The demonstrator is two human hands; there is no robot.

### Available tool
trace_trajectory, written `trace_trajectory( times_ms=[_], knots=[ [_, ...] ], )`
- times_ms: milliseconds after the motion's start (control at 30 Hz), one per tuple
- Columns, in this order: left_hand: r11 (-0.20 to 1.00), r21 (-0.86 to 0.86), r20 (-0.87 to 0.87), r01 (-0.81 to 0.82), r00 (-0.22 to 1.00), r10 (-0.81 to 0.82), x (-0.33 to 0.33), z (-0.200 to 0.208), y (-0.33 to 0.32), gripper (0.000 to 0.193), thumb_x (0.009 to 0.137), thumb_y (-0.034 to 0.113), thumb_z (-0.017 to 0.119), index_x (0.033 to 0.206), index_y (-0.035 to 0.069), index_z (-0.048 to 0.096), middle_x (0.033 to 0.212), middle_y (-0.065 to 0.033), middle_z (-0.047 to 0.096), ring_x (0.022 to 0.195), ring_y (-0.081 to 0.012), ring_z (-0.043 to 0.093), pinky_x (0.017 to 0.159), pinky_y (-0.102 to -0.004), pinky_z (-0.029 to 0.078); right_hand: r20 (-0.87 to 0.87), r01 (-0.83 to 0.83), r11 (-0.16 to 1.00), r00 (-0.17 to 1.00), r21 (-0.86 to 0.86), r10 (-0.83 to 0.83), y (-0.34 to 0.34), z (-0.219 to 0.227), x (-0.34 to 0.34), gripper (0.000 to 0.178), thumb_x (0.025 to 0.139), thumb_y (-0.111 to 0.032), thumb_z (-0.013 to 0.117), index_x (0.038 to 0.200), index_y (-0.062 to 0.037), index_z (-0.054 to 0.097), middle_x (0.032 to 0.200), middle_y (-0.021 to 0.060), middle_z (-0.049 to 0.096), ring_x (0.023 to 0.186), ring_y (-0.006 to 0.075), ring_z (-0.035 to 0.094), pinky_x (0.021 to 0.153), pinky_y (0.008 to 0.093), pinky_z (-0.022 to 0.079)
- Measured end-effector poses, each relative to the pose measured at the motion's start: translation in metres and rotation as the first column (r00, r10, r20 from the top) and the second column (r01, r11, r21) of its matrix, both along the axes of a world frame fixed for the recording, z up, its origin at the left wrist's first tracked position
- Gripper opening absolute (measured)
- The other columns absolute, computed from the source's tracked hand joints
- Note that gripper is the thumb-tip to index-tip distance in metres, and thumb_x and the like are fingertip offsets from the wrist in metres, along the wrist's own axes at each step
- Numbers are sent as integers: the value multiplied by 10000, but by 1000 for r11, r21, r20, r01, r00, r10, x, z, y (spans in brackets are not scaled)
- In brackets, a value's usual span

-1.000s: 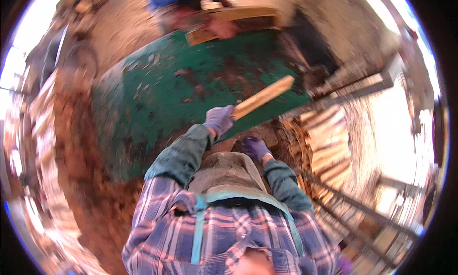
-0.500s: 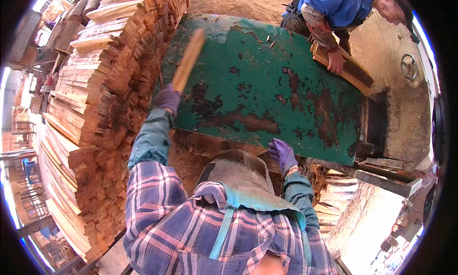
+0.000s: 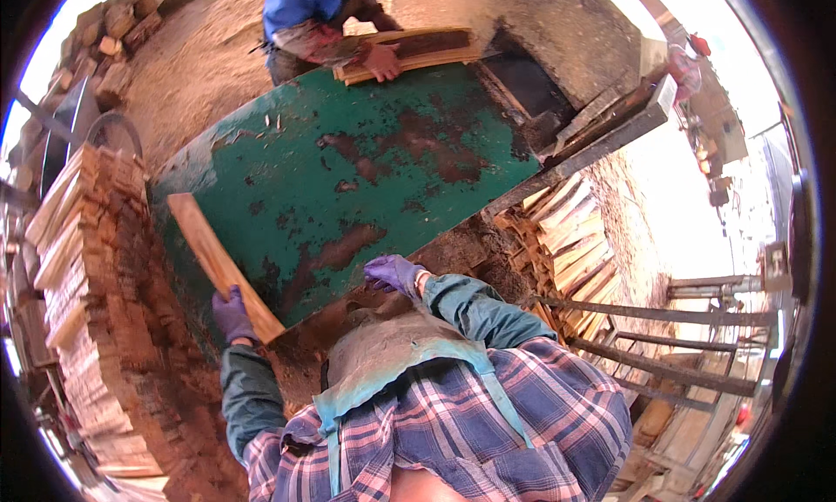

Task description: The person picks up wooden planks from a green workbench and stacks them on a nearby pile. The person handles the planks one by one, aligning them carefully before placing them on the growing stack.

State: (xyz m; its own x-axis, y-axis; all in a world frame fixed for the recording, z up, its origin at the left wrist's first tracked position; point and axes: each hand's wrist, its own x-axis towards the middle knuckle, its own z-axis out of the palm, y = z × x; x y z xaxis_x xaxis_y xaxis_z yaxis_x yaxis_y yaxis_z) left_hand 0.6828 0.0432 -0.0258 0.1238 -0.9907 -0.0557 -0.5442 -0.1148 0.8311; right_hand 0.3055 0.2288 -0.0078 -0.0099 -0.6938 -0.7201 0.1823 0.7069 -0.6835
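My left hand, in a purple glove, grips the near end of a long wooden board. The board slants across the left end of a green table whose paint is worn to dark patches. Its far end points away from me. My right hand, gloved in purple too, is by the table's near edge with loosely bent fingers and nothing in them. Across the table, a co-worker's hand rests on a small bundle of boards at the far edge.
Cut boards are piled high in a stack on my left. Another pile of split wood lies right of the table, beside a metal frame. A dark opening adjoins the table's far right end. Logs lie far left.
My view has swung to the right, so the table and co-worker appear further left. The board in my left hand has changed its slant. My right hand stays near the table edge.
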Motion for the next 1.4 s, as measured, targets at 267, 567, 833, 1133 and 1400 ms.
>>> trace_trajectory(
  times_ms=[267,567,833,1133,1400],
  knots=[
    [988,124,345,96,929,-134,-171,2,31,472,877,289,682,1232,3,559,1043,-255,686,975,-436,659,809,-492,521,-38,285,954,957,-90,-289,6,3,-85,317,952,-316,643,1183,-100,662,1047,44,704,823,166,658,722,311,548],
    [992,126,540,26,837,-90,-216,21,44,503,824,220,721,1270,72,543,1069,-222,684,999,-418,658,837,-487,525,-856,53,991,511,121,78,0,29,-246,742,865,-469,664,1485,-157,401,1562,147,325,1430,331,331,1166,481,288],
    [998,58,562,13,826,-43,-225,20,49,499,840,191,720,1290,68,542,1077,-200,688,1003,-405,658,850,-468,524,-957,-125,977,217,170,195,6,-21,-234,911,833,-532,624,1548,-105,256,1606,262,143,1471,472,153,1198,559,132],
    [985,151,652,-82,758,-37,-245,37,49,579,829,262,743,1322,60,514,1117,-218,676,1023,-408,654,857,-478,523,-967,-177,979,217,99,137,14,-40,-243,912,830,-536,621,1546,-107,253,1591,292,148,1461,504,138,1187,598,103],
    [992,102,665,-80,747,-8,-237,24,50,505,836,242,736,1273,65,555,1088,-198,688,995,-398,666,846,-469,532,-963,-213,972,226,100,149,17,-39,-241,922,835,-516,625,1554,-109,217,1595,302,112,1458,519,125,1172,623,115]
  ],
)
